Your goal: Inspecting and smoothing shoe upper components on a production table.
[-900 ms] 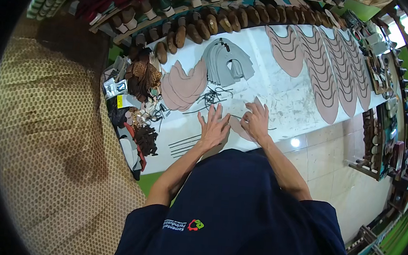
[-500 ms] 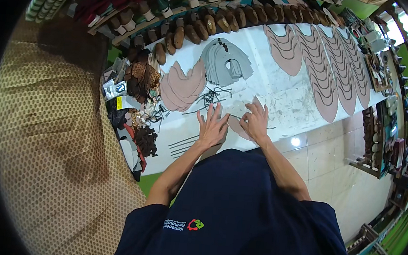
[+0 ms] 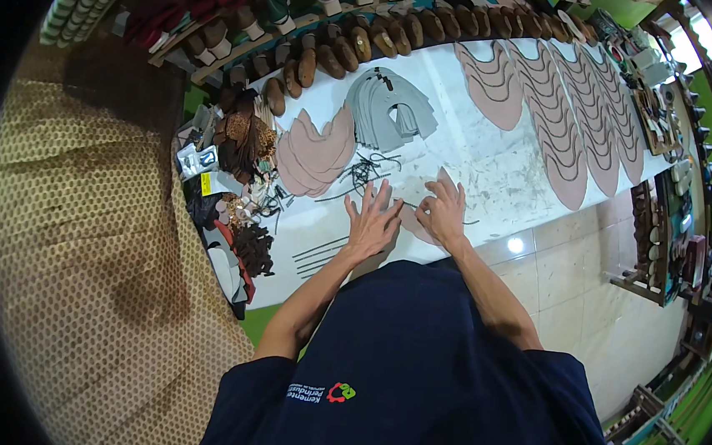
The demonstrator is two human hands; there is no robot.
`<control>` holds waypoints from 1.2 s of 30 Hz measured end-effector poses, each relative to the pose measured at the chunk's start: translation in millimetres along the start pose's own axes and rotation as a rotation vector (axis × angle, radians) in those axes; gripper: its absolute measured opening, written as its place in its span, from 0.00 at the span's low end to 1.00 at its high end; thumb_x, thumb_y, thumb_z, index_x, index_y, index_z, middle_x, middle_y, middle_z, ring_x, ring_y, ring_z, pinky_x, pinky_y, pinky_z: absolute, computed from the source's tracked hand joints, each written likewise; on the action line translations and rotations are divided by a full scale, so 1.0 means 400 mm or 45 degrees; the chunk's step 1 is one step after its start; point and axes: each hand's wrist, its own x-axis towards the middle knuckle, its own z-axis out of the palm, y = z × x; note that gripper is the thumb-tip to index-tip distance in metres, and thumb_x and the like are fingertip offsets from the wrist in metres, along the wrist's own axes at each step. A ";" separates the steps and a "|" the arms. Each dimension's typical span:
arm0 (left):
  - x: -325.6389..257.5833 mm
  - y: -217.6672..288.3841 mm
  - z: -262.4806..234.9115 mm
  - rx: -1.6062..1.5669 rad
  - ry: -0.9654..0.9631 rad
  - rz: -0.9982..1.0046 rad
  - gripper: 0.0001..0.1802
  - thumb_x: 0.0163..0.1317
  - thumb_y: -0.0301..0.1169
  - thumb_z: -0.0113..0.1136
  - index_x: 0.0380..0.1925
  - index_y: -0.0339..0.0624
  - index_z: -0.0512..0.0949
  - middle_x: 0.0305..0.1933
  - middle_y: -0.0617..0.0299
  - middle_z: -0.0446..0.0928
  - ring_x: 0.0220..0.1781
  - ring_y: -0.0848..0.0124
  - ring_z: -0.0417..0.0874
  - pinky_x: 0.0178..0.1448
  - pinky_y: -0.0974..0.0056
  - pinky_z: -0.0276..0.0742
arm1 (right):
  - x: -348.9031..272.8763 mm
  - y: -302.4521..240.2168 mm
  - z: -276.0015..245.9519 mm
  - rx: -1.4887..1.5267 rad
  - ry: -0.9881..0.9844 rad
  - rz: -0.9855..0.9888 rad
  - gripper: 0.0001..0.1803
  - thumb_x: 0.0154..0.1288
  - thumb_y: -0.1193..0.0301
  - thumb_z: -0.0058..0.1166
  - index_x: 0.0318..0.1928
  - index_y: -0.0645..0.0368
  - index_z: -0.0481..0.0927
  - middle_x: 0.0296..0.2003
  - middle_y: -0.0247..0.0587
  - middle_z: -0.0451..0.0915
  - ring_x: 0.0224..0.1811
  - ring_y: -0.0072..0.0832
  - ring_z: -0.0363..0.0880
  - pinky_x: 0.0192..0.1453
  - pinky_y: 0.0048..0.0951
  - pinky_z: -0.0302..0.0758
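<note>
A pale pink curved shoe-upper piece (image 3: 410, 223) lies on the near edge of the white table, partly hidden by my hands. A thin dark strip runs across it from one hand to the other. My left hand (image 3: 372, 225) rests flat at the piece's left side with its fingers spread, the thumb and forefinger near the strip. My right hand (image 3: 445, 216) has thumb and forefinger pinched together on the strip at the piece's right side, its other fingers raised. A tangle of dark strips (image 3: 368, 172) lies just beyond my left hand.
Straight dark strips (image 3: 318, 251) lie left of my hands. Beyond are stacked pink pieces (image 3: 315, 156) and grey pieces (image 3: 390, 112); rows of pink pieces edged with dark strips (image 3: 560, 126) lie at right. Brown shoe lasts (image 3: 360, 45) line the far edge. Scraps (image 3: 254, 246) crowd the left end.
Both hands keep nearly the same places and poses on the pink piece. The view has shifted slightly.
</note>
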 end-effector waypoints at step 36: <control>0.009 0.005 0.000 0.037 -0.061 0.106 0.26 0.77 0.48 0.54 0.73 0.71 0.76 0.91 0.52 0.41 0.90 0.43 0.36 0.73 0.12 0.35 | -0.027 -0.021 0.016 0.022 0.062 0.069 0.09 0.55 0.65 0.69 0.27 0.56 0.90 0.62 0.40 0.82 0.74 0.48 0.69 0.81 0.65 0.54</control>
